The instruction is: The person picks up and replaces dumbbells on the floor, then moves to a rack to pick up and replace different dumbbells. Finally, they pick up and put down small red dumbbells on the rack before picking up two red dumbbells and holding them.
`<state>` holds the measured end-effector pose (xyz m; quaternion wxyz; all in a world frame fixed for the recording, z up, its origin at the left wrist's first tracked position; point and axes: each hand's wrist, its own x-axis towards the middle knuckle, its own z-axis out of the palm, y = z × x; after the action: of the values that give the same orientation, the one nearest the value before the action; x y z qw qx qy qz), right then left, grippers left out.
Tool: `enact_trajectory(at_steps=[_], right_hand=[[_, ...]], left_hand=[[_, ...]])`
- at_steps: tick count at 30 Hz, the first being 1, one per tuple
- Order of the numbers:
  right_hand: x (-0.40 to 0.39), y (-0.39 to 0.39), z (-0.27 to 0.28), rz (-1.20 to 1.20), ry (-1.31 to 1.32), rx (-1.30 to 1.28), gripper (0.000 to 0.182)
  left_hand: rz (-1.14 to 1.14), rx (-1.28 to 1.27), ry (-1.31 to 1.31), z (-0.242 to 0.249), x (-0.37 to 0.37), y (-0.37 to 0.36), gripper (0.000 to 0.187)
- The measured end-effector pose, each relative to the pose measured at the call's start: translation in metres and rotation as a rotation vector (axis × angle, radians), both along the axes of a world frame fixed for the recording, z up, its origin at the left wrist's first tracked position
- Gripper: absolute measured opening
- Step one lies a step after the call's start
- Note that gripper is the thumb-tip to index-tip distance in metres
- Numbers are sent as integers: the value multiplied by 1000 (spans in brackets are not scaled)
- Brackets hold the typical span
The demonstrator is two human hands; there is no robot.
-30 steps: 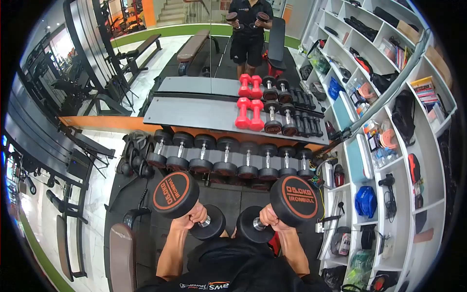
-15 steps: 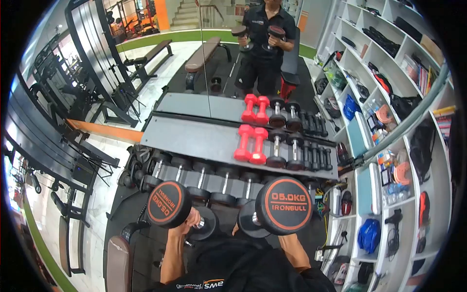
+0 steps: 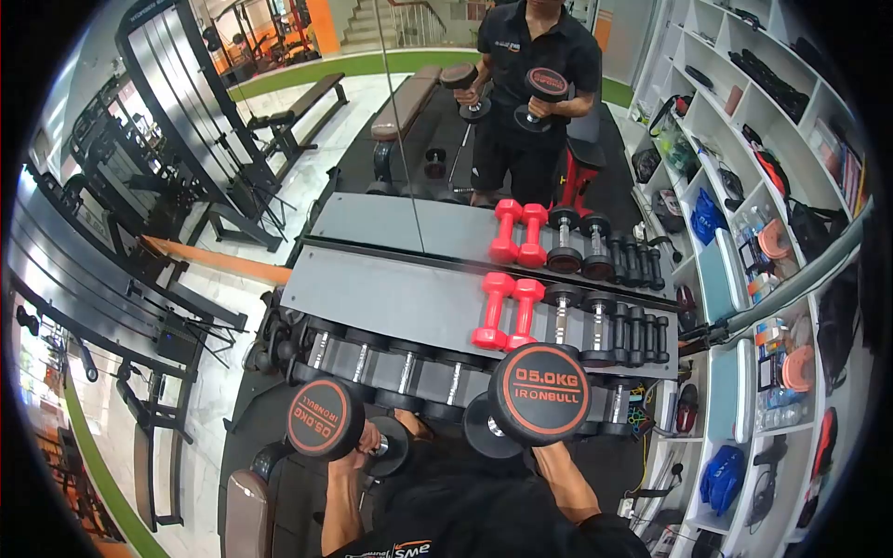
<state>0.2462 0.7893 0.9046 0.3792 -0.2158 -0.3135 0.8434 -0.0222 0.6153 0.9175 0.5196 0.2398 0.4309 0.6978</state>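
Note:
A black dumbbell with orange rings and "05.0KG" lettering (image 3: 324,418) is in my left hand (image 3: 368,443), whose fingers wrap round its handle. Another 5 kg dumbbell (image 3: 539,394) is held up on the right; my right hand is mostly hidden behind its head, with the forearm (image 3: 564,477) showing below. Both dumbbells are raised in front of my chest, apart from each other. Beyond them, two red dumbbells (image 3: 508,312) stand on the grey rack top (image 3: 381,288), beside several black ones (image 3: 634,333).
A lower rack row holds several chrome-handled dumbbells (image 3: 407,372). Behind the rack, a mirror reflects a person in black (image 3: 539,56). White shelves (image 3: 735,372) with bags run along the right. A brown bench (image 3: 249,507) is at lower left, weight machines (image 3: 177,84) further left.
The view has shifted, so the rack and mirror sit lower and further right. The left dumbbell appears lower in view. Both dumbbells are still held.

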Motion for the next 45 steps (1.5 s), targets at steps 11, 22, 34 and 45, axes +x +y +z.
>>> enact_trajectory(at_steps=[11,22,34,45], right_hand=[[-81,23,-34,-215,-148,-75,5],[-149,64,-35,-181,-322,-170,14],[-196,138,-65,-221,-551,-282,26],[-210,195,-108,-247,-709,-339,19]], left_hand=[[-27,-34,-5,-3,-102,54,43],[-162,-24,100,-37,-191,71,38],[-78,-291,185,-73,-212,77,39],[50,-454,140,-109,-223,54,33]])
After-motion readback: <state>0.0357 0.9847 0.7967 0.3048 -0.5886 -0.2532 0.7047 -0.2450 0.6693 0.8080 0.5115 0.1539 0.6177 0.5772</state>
